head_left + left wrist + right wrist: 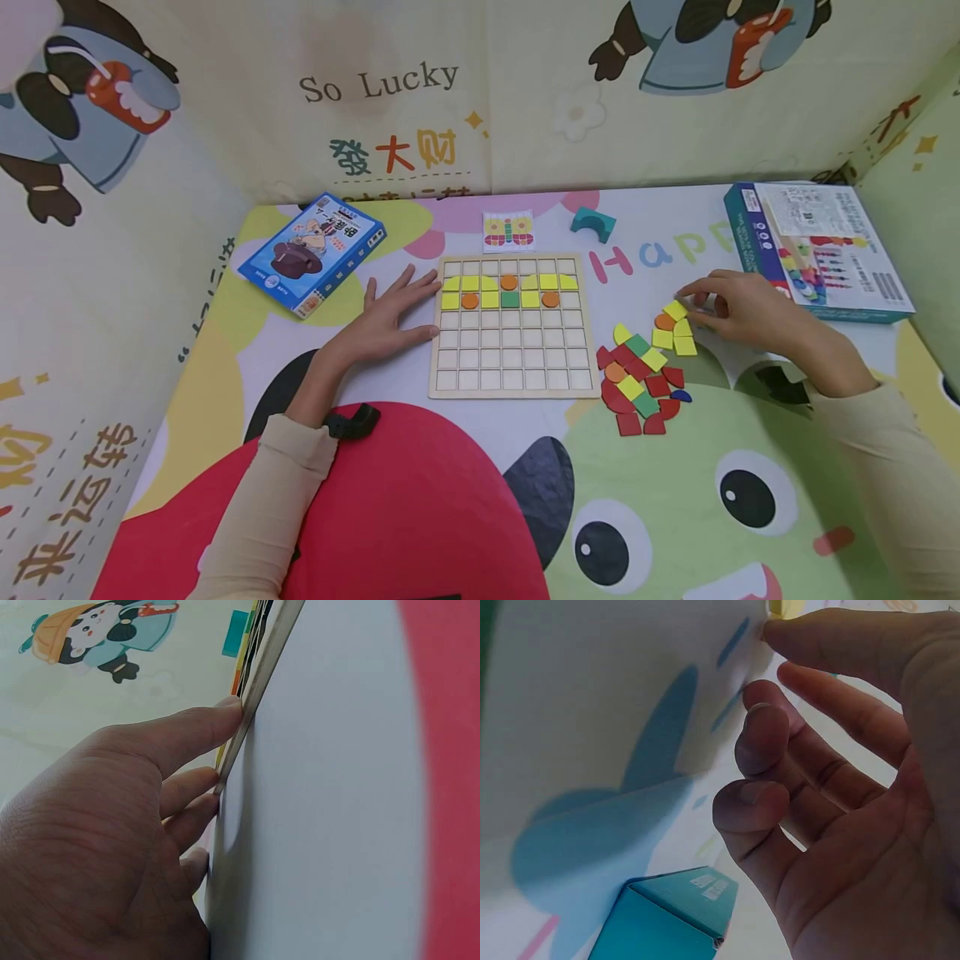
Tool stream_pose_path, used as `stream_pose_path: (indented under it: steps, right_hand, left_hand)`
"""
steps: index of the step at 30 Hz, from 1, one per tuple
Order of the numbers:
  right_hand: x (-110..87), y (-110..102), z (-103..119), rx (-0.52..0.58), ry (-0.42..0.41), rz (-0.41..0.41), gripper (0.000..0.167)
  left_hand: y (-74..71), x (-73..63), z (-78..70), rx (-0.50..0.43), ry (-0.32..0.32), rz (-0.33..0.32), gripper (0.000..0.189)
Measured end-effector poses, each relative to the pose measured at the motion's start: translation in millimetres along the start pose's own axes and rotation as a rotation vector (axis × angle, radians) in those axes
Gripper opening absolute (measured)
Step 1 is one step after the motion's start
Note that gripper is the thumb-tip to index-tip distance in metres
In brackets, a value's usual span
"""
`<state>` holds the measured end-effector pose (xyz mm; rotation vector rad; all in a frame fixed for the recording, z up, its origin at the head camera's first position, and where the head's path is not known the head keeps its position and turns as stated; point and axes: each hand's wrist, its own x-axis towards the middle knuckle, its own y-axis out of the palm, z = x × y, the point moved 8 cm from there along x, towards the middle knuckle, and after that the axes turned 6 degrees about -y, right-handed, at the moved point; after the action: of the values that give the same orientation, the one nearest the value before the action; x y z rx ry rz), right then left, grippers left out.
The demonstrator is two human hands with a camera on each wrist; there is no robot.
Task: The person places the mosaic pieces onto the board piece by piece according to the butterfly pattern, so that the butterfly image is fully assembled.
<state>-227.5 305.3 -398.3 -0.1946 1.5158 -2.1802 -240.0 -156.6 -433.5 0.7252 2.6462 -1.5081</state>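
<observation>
Touching the left edge of the wooden grid board (510, 338) with the spread, nearly straight fingers of the left hand (386, 315); gripping nothing there. Bending the fingers of the right hand (738, 308) loosely, with the thumb tip at or just beside a yellow tile (675, 310); cannot tell whether pinching it. Filled, across two adjoining upper rows of the board, with yellow pieces (470, 283), orange discs (509, 282) and one green square (510, 300), up to a bare cell at the lower row's right end. Strewn beside the board's right edge with loose tiles (657, 386), mostly red, including a blue half-round (681, 396). Set farther back on the counter (450, 500): behind the board, a butterfly card (507, 231) and teal arch (593, 223); at far left, a blue box (312, 254); at far right, a larger box (832, 250).
</observation>
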Motion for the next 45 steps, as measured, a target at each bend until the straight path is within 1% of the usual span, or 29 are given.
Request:
stream_pose_path:
  steps: [6, 14, 20, 25, 29, 32, 40, 45]
  right_hand:
    - [0.7, 2, -1, -0.011, -0.013, 0.016, 0.041]
    - [0.9, 3, -5, -0.016, -0.013, 0.030, 0.038]
    - [3.2, 2, -5, -0.025, -0.025, 0.017, 0.037]
    - [9.7, -3, 3, -0.046, -0.017, 0.001, 0.038]
    - [19.1, -6, 15, -0.056, -0.016, 0.001, 0.038]
    - [29.4, -5, 30, -0.051, -0.026, -0.002, 0.037]
    - [59.1, 4, 77, -0.047, -0.113, -0.037, 0.032]
    - [73.7, 14, 98, -0.024, -0.140, -0.030, 0.034]
  left_hand:
    - [-0.2, 0.4, 0.0, -0.004, -0.001, -0.002, 0.083]
    - [-0.2, 0.7, 0.2, -0.007, 0.001, 0.001, 0.083]
    - [0.4, 0.5, 1.3, -0.008, -0.001, 0.001, 0.083]
    - [0.6, 0.3, 1.0, -0.013, -0.002, 0.004, 0.083]
    - [-0.1, -0.2, 0.6, -0.011, -0.002, 0.003, 0.083]
    - [-0.4, -0.2, 0.9, -0.008, -0.002, 0.002, 0.083]
    - [0.1, 1.0, 1.1, -0.017, 0.007, 0.002, 0.082]
    - [0.1, 1.1, 1.1, -0.012, 0.006, 0.002, 0.082]
